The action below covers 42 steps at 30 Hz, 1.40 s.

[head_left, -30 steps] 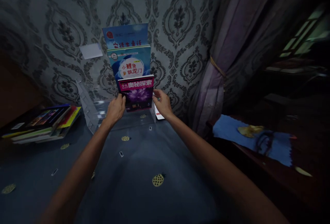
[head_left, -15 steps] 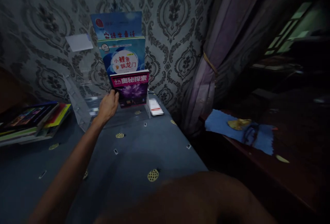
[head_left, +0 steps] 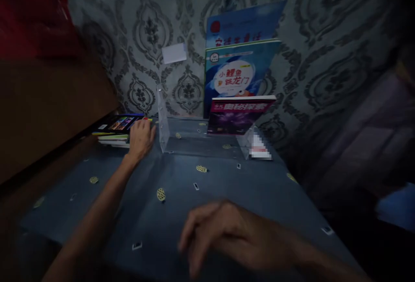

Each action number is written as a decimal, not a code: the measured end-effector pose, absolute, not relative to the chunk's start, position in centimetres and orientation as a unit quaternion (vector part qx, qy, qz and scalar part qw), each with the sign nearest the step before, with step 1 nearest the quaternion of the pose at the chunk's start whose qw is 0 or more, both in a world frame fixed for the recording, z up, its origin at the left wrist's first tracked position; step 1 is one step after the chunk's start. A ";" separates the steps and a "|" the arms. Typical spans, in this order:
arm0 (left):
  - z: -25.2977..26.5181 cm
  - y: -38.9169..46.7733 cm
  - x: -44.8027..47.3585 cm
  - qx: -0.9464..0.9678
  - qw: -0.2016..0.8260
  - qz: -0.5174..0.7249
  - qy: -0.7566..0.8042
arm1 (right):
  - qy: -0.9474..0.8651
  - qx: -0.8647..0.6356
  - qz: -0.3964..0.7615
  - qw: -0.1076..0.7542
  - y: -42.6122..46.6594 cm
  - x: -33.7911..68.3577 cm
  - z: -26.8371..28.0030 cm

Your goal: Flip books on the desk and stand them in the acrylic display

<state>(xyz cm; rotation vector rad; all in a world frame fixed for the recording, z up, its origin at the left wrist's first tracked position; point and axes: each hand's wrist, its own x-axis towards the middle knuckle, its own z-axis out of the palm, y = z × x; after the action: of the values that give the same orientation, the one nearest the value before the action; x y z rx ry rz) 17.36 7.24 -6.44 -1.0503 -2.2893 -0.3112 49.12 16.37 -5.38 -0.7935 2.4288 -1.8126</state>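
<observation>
My left hand [head_left: 142, 139] reaches to the right edge of a low stack of books [head_left: 112, 138], its fingers partly hidden and bent over that edge. It looks loosely open. My right hand [head_left: 223, 234], blurred, hovers low over the near tablecloth, fingers loosely bent and apart, nothing in them. A clear acrylic stand [head_left: 164, 122] stands at the back. At its right side lean a purple-black book [head_left: 231, 120], a light-blue book [head_left: 223, 68] behind it, and a darker blue book [head_left: 240, 20] at the rear, all tilted back in steps.
A blue patterned cloth [head_left: 181, 204] covers the table. Beside the stand's right side lies a small white pixelated item [head_left: 259, 148]. Patterned wallpaper [head_left: 152, 27] rises behind, with a white card [head_left: 174, 52] against it. A brown box-like surface [head_left: 48, 109] with a red bag [head_left: 35, 18] borders the left.
My view has turned left. My left hand has gone from the front purple book to the stack of books at left. My right hand has come into view above the table.
</observation>
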 end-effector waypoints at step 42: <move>-17.3 -7.5 32.7 -0.528 0.133 -0.081 -0.835 | 0.685 0.092 -0.701 -0.178 19.6 45.3 -17.4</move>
<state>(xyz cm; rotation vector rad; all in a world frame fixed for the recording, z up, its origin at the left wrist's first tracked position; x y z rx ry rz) 32.74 -7.46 -17.32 -1.5329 -2.4206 -0.2350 45.31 19.56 -17.38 0.3273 2.4342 -2.4922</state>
